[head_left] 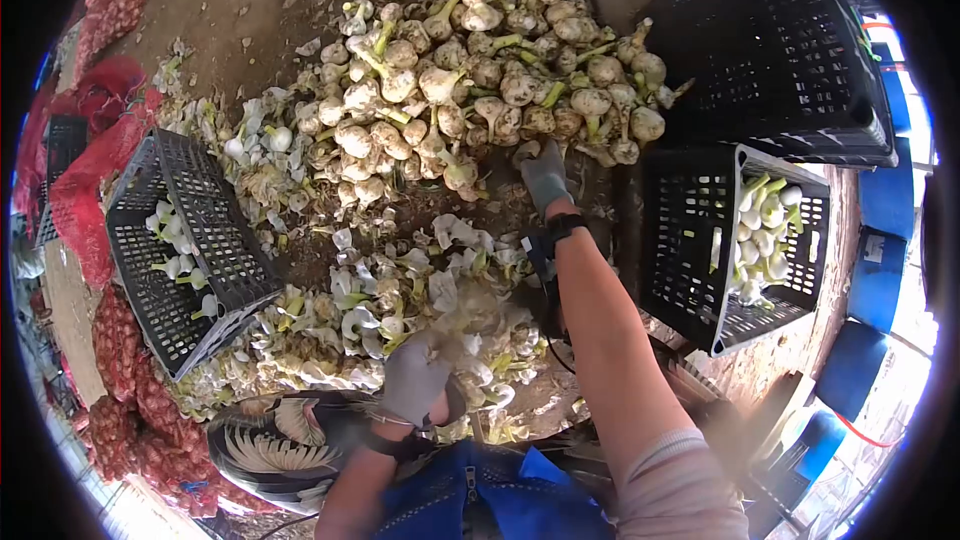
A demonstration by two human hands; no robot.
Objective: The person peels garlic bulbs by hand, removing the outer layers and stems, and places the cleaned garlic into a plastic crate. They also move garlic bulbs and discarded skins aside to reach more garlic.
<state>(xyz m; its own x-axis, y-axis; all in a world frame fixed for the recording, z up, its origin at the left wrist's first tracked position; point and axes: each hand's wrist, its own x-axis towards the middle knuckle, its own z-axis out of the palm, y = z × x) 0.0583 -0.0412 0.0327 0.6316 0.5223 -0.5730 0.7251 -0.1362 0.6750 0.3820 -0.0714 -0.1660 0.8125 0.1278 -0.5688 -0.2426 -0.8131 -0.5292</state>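
Reaching with your right hand (545, 175) — fingers curling (nothing gripped yet) — for the garlic pile (480, 60) at 12 o'clock; left hand (415, 380) rests loosely open on peelings (400, 310) — next, grab one bulb.

Dirt floor (230, 10) carries a heap of garlic bulbs (480, 70) at the right hand's (545, 175) fingertips, loose peelings (380, 310) around the left hand (415, 380), black crates (185, 250) either side.

No text, label or number is legible anywhere.

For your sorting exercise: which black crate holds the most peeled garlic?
The black crate on the right, beside the right hand's arm, holds a heap of white bulbs; the left crate holds few.
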